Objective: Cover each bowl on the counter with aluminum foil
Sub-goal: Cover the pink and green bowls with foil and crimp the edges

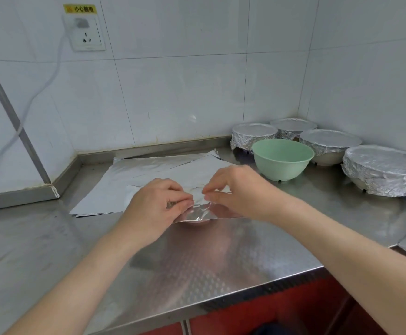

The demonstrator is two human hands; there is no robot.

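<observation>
My left hand [158, 201] and right hand [235, 187] both pinch a crinkled sheet of shiny aluminium foil [202, 210], left of the pale green plastic bowl [283, 158] and nearer to me. Under the sheet I can just see what looks like a pinkish bowl [196, 222], so I judge this one only begun. Behind and right of the green bowl stand four round bowls already wrapped in foil [330, 143]. The green bowl is bare and still to do. A stack of flat spare foil sheets [129, 180] lies left of it.
</observation>
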